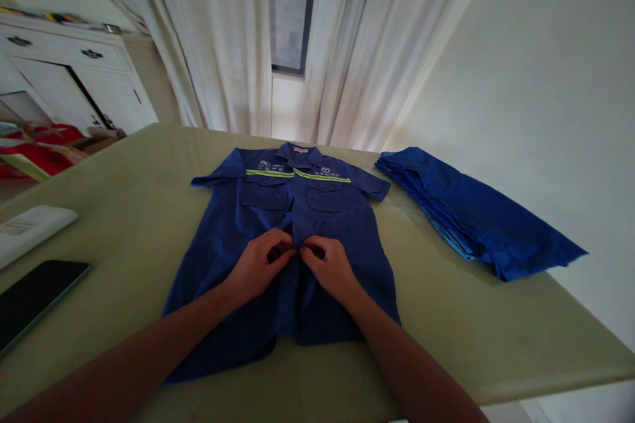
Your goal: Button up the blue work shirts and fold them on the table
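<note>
The shirt [325, 221] lies face up, central on the table [441, 324]. From afar, I have the left hand [258, 263] and right hand [331, 269] pinching its placket [288, 294]; uneven pulling, I judge, could skew it.

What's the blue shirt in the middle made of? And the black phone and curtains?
The dark blue, short-sleeved cloth shirt looks like matte woven fabric, maybe cotton: it creases softly. The flat, black, rectangular phone seems smooth glass or plastic; its face is dark and even. The long, cream cloth curtains look like dull fabric, hanging in soft folds.
</note>
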A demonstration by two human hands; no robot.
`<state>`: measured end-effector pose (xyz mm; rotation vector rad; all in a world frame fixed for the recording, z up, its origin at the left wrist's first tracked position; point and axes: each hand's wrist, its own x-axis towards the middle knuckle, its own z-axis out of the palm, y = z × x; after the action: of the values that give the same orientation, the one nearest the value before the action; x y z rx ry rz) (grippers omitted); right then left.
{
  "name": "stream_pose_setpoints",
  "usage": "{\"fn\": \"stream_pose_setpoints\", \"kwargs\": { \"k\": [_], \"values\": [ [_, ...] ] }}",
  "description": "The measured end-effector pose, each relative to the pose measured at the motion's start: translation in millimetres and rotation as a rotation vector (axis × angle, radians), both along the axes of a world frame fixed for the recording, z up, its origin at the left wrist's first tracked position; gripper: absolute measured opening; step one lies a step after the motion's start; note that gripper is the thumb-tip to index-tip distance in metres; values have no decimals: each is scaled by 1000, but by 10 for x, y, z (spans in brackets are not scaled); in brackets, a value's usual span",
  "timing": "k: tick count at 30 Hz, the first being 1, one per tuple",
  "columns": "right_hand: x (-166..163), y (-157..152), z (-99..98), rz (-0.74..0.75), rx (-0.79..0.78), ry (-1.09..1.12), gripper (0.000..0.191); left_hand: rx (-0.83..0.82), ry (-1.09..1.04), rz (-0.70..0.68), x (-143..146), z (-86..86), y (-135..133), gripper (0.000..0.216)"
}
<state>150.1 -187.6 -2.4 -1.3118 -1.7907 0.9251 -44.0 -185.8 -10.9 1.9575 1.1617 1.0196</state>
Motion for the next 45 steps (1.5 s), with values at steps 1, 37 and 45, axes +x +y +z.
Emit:
{"fn": "stream_pose_setpoints", "kwargs": {
  "k": [1,37,45],
  "values": [
    [5,6,-10,0,-6,13,18,10,4,3,-2,-5,3,10],
    [0,-57,54,-6,211,-259,9,-22,59,78,15,-42,-41,19],
    [-19,-95,102,58,254,-378,7,197,321,102,2,-66,-50,19]
  ]
}}
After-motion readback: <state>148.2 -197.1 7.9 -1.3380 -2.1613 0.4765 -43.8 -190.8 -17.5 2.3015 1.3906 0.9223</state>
